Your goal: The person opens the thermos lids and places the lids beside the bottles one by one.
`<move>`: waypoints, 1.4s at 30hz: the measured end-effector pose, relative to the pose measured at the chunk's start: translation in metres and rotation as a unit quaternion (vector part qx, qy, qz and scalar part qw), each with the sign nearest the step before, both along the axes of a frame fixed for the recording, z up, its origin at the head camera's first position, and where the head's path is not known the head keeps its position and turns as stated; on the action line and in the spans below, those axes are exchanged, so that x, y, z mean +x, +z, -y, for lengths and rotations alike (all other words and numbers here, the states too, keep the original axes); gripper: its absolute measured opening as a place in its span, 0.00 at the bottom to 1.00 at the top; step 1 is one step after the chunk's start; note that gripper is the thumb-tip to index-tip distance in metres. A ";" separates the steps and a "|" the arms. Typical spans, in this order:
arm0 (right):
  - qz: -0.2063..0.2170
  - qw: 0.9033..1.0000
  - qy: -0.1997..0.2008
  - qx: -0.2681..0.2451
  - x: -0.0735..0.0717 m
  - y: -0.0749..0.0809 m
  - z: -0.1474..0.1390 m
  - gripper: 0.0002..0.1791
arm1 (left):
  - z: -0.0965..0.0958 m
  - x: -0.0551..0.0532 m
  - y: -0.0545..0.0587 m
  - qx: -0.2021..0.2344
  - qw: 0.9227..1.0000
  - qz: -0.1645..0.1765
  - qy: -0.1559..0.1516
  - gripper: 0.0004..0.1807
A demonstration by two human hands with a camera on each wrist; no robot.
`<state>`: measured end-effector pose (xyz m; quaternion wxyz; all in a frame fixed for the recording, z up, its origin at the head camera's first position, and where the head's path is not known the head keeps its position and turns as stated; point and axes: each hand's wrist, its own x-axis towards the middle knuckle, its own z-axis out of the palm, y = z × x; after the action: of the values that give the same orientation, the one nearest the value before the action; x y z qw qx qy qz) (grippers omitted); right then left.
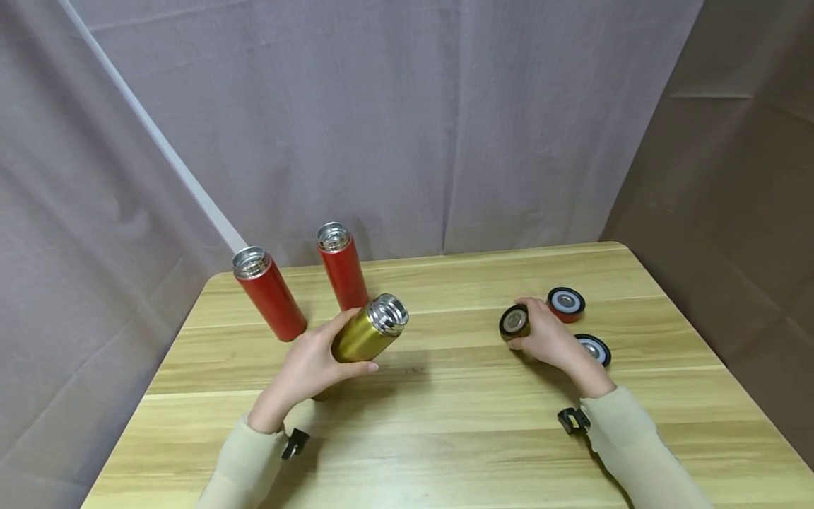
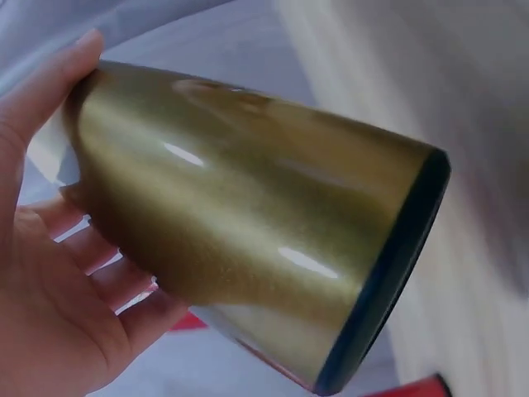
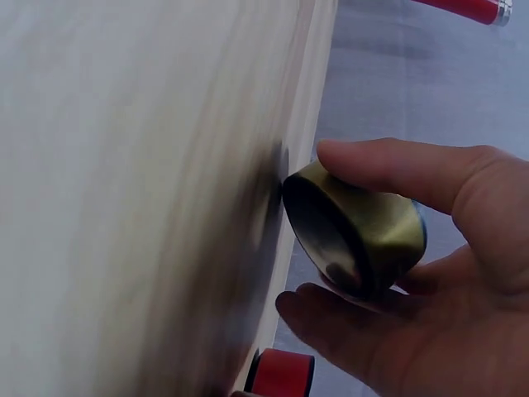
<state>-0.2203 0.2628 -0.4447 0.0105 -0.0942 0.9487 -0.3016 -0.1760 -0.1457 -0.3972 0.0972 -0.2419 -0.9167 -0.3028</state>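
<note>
My left hand grips a gold thermos bottle without a lid, thumb on one side and fingers round the other. The bottle leans, its bare steel mouth up and to the right. In the left wrist view the gold bottle's dark base shows, off the table. Over at the right, my right hand pinches a gold bottle lid between thumb and fingers. The right wrist view shows this gold lid tilted close to the tabletop; whether it touches is unclear.
Two red thermos bottles, one at the left and one at the back, stand open-mouthed beyond my left hand. Two lids, a red one and another partly behind my right wrist, lie inside up on the wooden table.
</note>
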 end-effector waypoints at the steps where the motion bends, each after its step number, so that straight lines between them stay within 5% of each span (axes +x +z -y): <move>1: 0.002 1.000 -0.001 0.001 0.000 0.000 -0.001 0.45 | 0.004 0.001 0.004 0.012 1.000 0.004 0.003 0.48; 7: 0.025 0.999 -0.015 0.019 0.002 0.002 -0.004 0.47 | 0.032 0.005 0.029 0.110 0.993 0.018 0.030 0.44; 14: 0.044 0.998 -0.019 0.030 0.001 0.001 -0.004 0.48 | 0.065 0.014 0.050 0.137 0.985 -0.038 0.098 0.45; 18: 0.042 0.998 -0.015 0.035 0.001 -0.001 -0.006 0.48 | 0.081 0.019 0.060 0.168 0.972 -0.073 0.148 0.44; 21: 0.044 0.998 -0.011 0.037 0.002 -0.001 -0.007 0.47 | 0.093 0.023 0.066 0.201 0.955 -0.096 0.196 0.42; 26: 0.048 0.998 -0.008 0.036 0.003 0.000 -0.009 0.47 | 0.110 0.025 0.069 0.242 0.930 -0.093 0.259 0.41; 36: 0.044 0.999 -0.006 0.027 0.006 0.000 -0.009 0.47 | 0.132 0.012 0.065 0.353 0.880 -0.088 0.306 0.42; 42: 0.043 0.999 -0.007 0.028 0.006 0.000 -0.010 0.47 | 0.144 -0.004 0.048 0.350 0.875 -0.052 0.331 0.41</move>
<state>-0.2139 0.2726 -0.4450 0.0521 -0.0736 0.9561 -0.2787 -0.1801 -0.2897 -0.3490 0.3176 0.1096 -0.7712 -0.5407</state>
